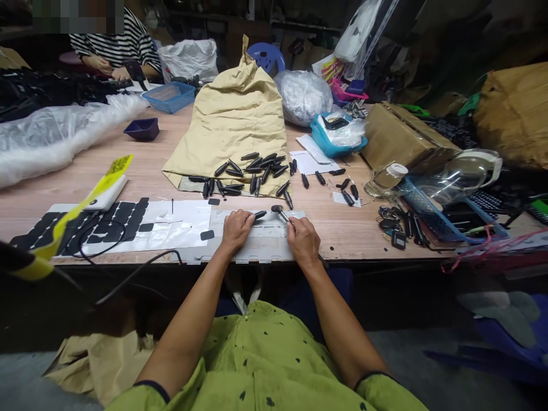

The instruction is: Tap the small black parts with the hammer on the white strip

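My left hand (237, 229) is closed around a black tapered piece (260, 215), whose tip sticks out toward the right. In my right hand (303, 240) is what looks like a small hammer (281, 213), with a dark head and a metal shaft. Its head is a short way right of the black piece, apart from it. Both hands rest over a grey board (268, 242) at the table's front edge. Beyond them, a pile of similar black pieces (257, 168) lies on a beige cloth (240, 125), with several more on the table to its right.
At left lies a white sheet (180, 225) with black patches. A yellow strap (81, 211) crosses the near left. On the right stand a blue basket (454, 211), a glass jug (471, 168) and a cardboard box (402, 134). Across the table sits a person in a striped top (137, 40).
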{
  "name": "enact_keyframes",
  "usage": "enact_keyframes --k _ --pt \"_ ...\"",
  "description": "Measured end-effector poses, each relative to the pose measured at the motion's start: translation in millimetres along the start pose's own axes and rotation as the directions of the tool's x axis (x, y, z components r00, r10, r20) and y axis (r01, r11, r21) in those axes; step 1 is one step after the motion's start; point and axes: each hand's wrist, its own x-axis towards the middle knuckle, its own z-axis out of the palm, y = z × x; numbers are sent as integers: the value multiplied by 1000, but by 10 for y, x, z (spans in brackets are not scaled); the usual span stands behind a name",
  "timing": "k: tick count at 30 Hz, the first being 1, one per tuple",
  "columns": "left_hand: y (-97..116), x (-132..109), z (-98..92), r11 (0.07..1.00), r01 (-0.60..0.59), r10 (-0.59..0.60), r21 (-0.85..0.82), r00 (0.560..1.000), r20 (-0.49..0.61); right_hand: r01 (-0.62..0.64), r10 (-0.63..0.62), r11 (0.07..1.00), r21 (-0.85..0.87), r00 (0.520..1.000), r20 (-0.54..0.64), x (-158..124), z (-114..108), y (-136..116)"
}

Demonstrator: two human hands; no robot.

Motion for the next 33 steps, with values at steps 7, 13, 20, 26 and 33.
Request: enact_keyframes --k 7,13,20,26,33 --pt "-34 -43 -57 943 25 -45 -332 998 -53 37 -42 988 -147 999 -31 -75 87 -19" --pt "-32 -73 -85 867 59 -109 -495 991 -72 52 -60 984 -168 997 -44 -80 96 -20" --pt "-36 -59 -77 847 77 -135 -525 988 -72 52 -60 985 -167 997 -40 -75 100 -24" --pt "-29 -69 -97 847 86 -132 -524 990 -51 39 -41 986 -161 999 -8 -63 89 -37" --pt "33 -142 -200 831 33 -66 -556 997 -38 41 -42 990 -136 999 -2 -52 88 -50"
